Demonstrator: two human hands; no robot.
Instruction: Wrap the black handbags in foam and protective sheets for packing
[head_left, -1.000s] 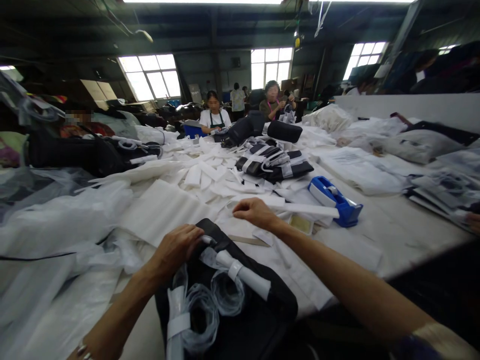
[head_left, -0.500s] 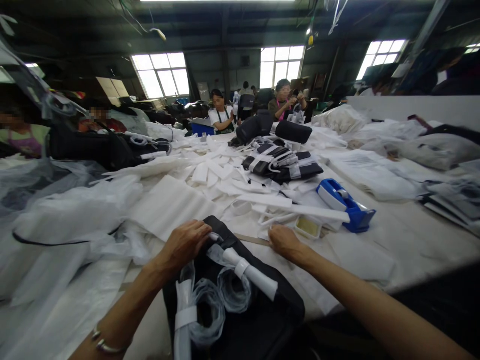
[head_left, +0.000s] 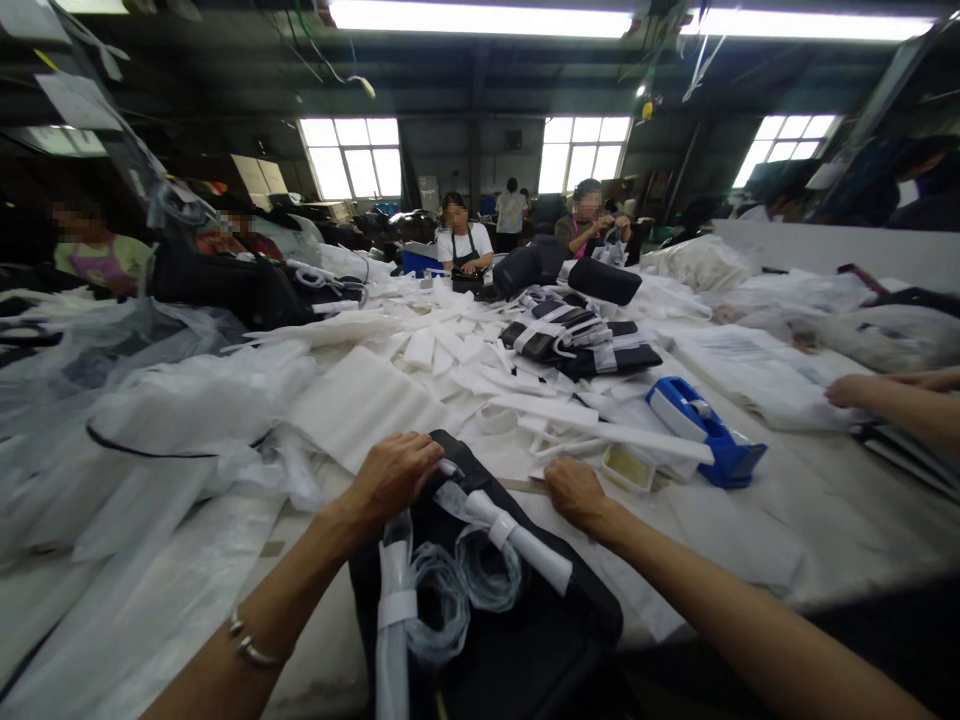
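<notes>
A black bag [head_left: 525, 640] lies before me at the table's near edge. My left hand [head_left: 401, 468] is closed on its upper left edge, next to the handle. On the bag are white-wrapped handle parts [head_left: 525, 545] and coiled straps in clear plastic [head_left: 491, 570]. My right hand [head_left: 576, 492] is closed and rests on the table just right of the bag. A thin brown strip [head_left: 517, 485] runs between the bag and that hand. Whether the fingers hold it is hidden. Behind the right hand sits a small pale dish [head_left: 628, 468] with something yellowish in it.
A blue tape dispenser [head_left: 705, 430] stands right of the dish. White foam pieces [head_left: 450, 350] and wrapped black bags [head_left: 581, 335] cover the middle. Plastic sheets [head_left: 187, 400] heap at left. A co-worker's hand [head_left: 851, 390] reaches in from the right; other people work across the table.
The view has shifted, so the scene sits further right and slightly lower. Another person's arms have come in at the right. My hands keep their places by the bag.
</notes>
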